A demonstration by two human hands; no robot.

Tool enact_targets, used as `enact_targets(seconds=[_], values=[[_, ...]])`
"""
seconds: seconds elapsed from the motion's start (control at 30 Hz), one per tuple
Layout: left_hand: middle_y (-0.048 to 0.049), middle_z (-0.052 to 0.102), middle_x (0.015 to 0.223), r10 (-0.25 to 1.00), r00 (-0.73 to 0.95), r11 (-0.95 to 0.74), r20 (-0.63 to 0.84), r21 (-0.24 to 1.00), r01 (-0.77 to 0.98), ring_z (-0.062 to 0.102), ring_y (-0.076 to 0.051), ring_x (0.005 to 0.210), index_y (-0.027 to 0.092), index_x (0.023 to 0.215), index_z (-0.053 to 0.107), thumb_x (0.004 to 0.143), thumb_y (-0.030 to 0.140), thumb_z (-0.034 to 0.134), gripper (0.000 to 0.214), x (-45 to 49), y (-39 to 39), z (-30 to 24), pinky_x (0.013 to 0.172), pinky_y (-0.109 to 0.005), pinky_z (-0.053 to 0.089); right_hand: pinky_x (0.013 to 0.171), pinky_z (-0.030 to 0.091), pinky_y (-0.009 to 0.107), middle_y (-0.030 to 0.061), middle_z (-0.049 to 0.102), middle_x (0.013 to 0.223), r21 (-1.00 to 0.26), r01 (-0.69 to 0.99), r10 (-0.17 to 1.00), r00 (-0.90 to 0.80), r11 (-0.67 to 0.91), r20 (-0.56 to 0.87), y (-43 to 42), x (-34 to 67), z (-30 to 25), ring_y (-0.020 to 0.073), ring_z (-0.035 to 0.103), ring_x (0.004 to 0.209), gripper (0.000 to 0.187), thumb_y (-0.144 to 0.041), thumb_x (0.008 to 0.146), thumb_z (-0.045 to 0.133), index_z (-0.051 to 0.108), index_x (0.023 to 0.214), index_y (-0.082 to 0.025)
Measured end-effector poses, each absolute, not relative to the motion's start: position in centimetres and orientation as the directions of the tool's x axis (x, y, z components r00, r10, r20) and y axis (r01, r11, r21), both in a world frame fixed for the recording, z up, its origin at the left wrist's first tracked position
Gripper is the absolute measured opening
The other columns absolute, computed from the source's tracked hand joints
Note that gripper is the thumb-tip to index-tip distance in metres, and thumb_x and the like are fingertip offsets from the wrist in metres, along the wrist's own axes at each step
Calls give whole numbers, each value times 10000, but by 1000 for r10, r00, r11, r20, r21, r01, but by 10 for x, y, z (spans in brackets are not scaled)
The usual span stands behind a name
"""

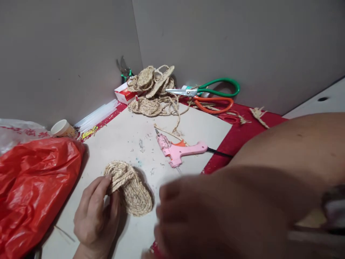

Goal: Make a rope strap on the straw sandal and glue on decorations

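My left hand (94, 212) is closed on a small slipper of braided straw (136, 198), pinching the edge of its strap with thumb and fingers. The sole faces up toward me, over the pale board. Large and close to the camera, my right hand (194, 219) is smeared by motion; its fingers look bent, but whatever they hold, if anything, does not show. Beyond it a pink hot glue gun (180, 151) lies on its side, nozzle pointing up and left, with a clear glue stick at its rear.
Braided straw pieces (151, 86) are heaped at the back corner. Beside them lie scissors (212, 93) with green and orange handles, and pruners (125, 72). Clear glue sticks (98, 117), a paper cup (63, 128) and a red plastic bag (40, 180) line the left of the white board (121, 138).
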State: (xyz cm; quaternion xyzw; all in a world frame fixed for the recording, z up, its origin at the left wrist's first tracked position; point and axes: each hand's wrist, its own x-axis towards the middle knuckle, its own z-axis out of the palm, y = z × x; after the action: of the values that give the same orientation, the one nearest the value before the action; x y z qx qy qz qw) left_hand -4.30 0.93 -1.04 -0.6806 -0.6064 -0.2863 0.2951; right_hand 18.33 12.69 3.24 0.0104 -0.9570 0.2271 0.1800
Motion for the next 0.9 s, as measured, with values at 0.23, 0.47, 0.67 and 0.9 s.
enact_targets(seconds=[0.23,0.47,0.67,0.9], values=[[-80,670,860,664,107,-115,740,-40,992,663,-166,741,140,1165,545,806,56,669,388,-42,13,-8,669,-263,531,570,320,268,-1,585,650,-379,-16,88,-962,925,257,152,180,44,101,460,575,192,-220,920,471,604,788,-176],[-64,667,887,674,94,-111,733,-25,993,656,-150,750,170,1193,535,781,37,692,460,-41,11,-12,689,-251,519,584,308,269,36,682,858,-439,93,127,-991,894,48,147,168,31,142,580,702,173,-277,952,460,573,1020,-165],[-60,691,910,657,86,-129,749,0,992,648,-129,739,161,1094,586,759,58,714,373,-46,13,-16,713,-234,512,594,332,270,67,679,903,-464,36,39,-999,885,-3,144,168,29,162,609,774,203,-273,956,460,594,1044,-150],[-80,717,896,660,102,-171,745,17,985,653,-130,685,169,968,546,751,67,716,294,-44,18,-16,636,-232,509,528,440,213,64,674,990,-936,288,366,-909,202,-201,153,158,17,75,574,580,516,-322,843,616,467,1294,-120]])
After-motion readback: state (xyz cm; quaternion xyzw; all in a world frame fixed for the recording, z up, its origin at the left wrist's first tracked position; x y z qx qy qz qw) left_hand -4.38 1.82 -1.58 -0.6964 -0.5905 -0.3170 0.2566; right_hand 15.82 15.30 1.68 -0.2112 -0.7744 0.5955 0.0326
